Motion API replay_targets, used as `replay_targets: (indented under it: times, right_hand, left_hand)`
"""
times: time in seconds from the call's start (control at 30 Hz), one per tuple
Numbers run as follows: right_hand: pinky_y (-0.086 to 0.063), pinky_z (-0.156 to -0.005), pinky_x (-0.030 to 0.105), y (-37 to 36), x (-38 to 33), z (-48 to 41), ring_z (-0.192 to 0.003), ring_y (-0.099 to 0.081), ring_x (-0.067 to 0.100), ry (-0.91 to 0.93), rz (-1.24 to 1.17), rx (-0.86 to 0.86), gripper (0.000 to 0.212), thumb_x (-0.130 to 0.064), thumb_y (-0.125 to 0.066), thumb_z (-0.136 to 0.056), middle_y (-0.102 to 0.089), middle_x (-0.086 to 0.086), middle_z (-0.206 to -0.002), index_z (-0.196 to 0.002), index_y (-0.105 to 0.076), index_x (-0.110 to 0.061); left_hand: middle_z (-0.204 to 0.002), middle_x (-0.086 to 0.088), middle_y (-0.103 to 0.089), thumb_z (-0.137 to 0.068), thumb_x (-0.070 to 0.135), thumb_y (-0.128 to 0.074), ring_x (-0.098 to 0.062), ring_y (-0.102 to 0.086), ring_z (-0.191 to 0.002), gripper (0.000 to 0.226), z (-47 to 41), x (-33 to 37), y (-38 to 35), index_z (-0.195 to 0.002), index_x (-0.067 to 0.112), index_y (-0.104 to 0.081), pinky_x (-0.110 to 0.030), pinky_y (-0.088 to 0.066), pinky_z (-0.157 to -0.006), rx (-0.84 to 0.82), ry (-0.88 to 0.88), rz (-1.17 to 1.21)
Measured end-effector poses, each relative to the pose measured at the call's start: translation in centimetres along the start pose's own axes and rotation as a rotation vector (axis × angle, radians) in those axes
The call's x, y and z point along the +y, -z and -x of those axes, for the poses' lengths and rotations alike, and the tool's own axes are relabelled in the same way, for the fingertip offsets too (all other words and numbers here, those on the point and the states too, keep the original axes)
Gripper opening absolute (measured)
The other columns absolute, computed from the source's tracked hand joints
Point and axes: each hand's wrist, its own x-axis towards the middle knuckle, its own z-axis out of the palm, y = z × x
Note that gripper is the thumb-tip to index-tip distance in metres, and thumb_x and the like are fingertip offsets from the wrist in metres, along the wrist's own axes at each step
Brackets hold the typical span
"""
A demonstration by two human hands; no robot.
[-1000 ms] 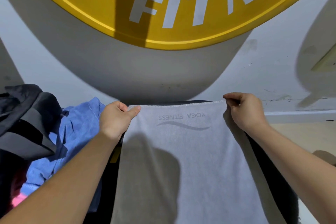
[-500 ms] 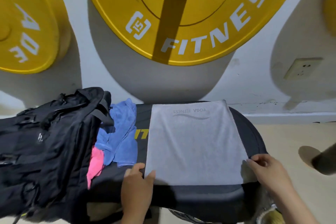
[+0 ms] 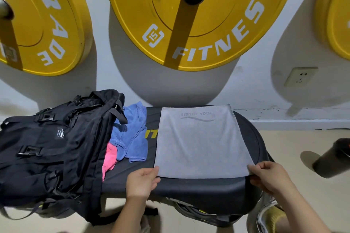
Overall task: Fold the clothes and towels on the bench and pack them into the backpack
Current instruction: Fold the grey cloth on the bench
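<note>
Centre of frame: grey towel (image 3: pixel 200 143) spread flat on the black bench (image 3: pixel 198 191), its print YOGA FITNESS reading upside down at the far edge. Left hand (image 3: pixel 141 182) pinches the near-left corner, right hand (image 3: pixel 269 177) the near-right corner, fingers closed on cloth. Left of frame: black backpack (image 3: pixel 53 147), small label unreadable, with blue towel (image 3: pixel 132 132) and pink cloth (image 3: pixel 108 157) beside it. Upper centre — yellow plate (image 3: pixel 217 24) marked FITNESS and 15.
</note>
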Motion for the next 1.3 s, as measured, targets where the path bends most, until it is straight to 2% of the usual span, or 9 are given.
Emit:
replay_targets:
  times: [0.23,0.43,0.57,0.7,0.83,1.0,1.1,1.2,1.3]
  right_hand:
    - [-0.04,-0.036,0.017,0.7,0.1,0.1,-0.041,-0.056,0.017,-0.077,-0.325,-0.051,0.029,0.007,-0.063,-0.086,-0.052,0.007,-0.057,-0.071,-0.047,-0.013]
    - [-0.039,-0.048,0.01,1.3,0.4,0.0,-0.05,-0.052,0.003,0.246,0.163,-0.212,0.02,0.003,-0.065,-0.085,-0.063,-0.001,-0.062,-0.085,-0.075,-0.014]
    - [-0.049,-0.077,0.024,1.5,0.5,-0.2,-0.08,-0.067,0.015,0.33,0.46,-0.182,0.035,0.0,-0.076,-0.076,-0.072,-0.003,-0.084,-0.089,-0.072,-0.033]
    - [-0.037,-0.066,0.02,1.1,1.1,-0.5,-0.08,-0.059,0.017,0.511,0.628,0.012,0.015,-0.015,-0.075,-0.081,-0.057,-0.015,-0.075,-0.092,-0.076,-0.026]
    - [-0.035,-0.078,0.025,1.5,1.7,-1.0,-0.093,-0.051,0.022,0.709,0.672,0.086,0.011,-0.013,-0.079,-0.075,-0.06,-0.012,-0.086,-0.083,-0.079,-0.021]
    - [-0.032,-0.106,0.027,0.9,1.7,0.4,-0.125,-0.043,0.002,0.69,0.394,-0.07,0.025,-0.007,-0.067,-0.085,-0.064,-0.021,-0.113,-0.086,-0.073,-0.031]
    - [-0.044,-0.091,0.023,-0.2,1.8,1.9,-0.108,-0.054,-0.011,0.685,0.358,-0.094,0.032,-0.009,-0.059,-0.09,-0.065,-0.029,-0.104,-0.087,-0.062,-0.041]
    - [-0.05,-0.076,0.034,-1.0,2.3,2.8,-0.091,-0.064,0.012,0.79,0.485,0.039,0.031,-0.008,-0.059,-0.089,-0.063,-0.023,-0.097,-0.091,-0.056,-0.039]
    - [-0.051,-0.069,0.038,-0.3,2.0,2.6,-0.086,-0.064,0.025,0.96,0.769,0.086,0.025,-0.003,-0.061,-0.083,-0.064,-0.009,-0.103,-0.095,-0.059,-0.025]
  left_hand:
    - [-0.072,-0.01,-0.058,-0.089,-0.002,-0.061,-0.018,-0.054,-0.06,0.009,0.2,0.7,0.3,-0.088,0.007,-0.06,-0.022,-0.048,-0.06,-0.028,-0.061,0.03]
    - [-0.059,0.0,-0.038,-0.082,-0.009,-0.062,-0.015,-0.038,-0.06,0.037,-0.6,1.2,1.0,-0.1,0.023,-0.068,-0.012,-0.036,-0.055,-0.322,-0.236,-0.496]
    - [-0.08,-0.001,-0.057,-0.085,0.004,-0.066,-0.014,-0.053,-0.073,0.027,-1.1,0.9,0.6,-0.1,0.026,-0.072,-0.012,-0.036,-0.064,-0.158,-0.447,-0.715]
    - [-0.088,0.003,-0.058,-0.09,0.017,-0.064,-0.019,-0.054,-0.089,0.015,-1.7,-0.6,1.4,-0.097,0.021,-0.076,-0.022,-0.036,-0.077,-0.119,-0.624,-0.817]
    - [-0.12,0.021,-0.054,-0.087,0.037,-0.049,-0.003,-0.039,-0.111,0.033,-1.7,-1.6,3.1,-0.089,0.021,-0.077,-0.024,-0.034,-0.092,-0.19,-0.854,-0.961]
    - [-0.12,0.024,-0.055,-0.086,0.043,-0.04,0.001,-0.047,-0.12,0.039,-1.3,-1.1,4.2,-0.111,0.03,-0.068,-0.017,-0.033,-0.1,-0.299,-0.815,-1.011]
    - [-0.117,0.024,-0.051,-0.087,0.033,-0.056,-0.002,-0.044,-0.114,0.031,-0.7,-0.7,4.0,-0.117,0.039,-0.056,-0.024,-0.04,-0.092,-0.342,-0.913,-1.121]
    - [-0.119,0.017,-0.055,-0.082,0.014,-0.064,-0.01,-0.048,-0.114,0.043,-1.0,-0.7,3.6,-0.121,0.034,-0.062,-0.026,-0.043,-0.087,-0.31,-0.996,-1.211]
    - [-0.104,0.016,-0.067,-0.061,0.0,-0.077,-0.01,-0.054,-0.102,0.046,-1.7,-0.5,4.1,-0.094,0.031,-0.074,-0.024,-0.046,-0.069,-0.29,-1.082,-1.288]
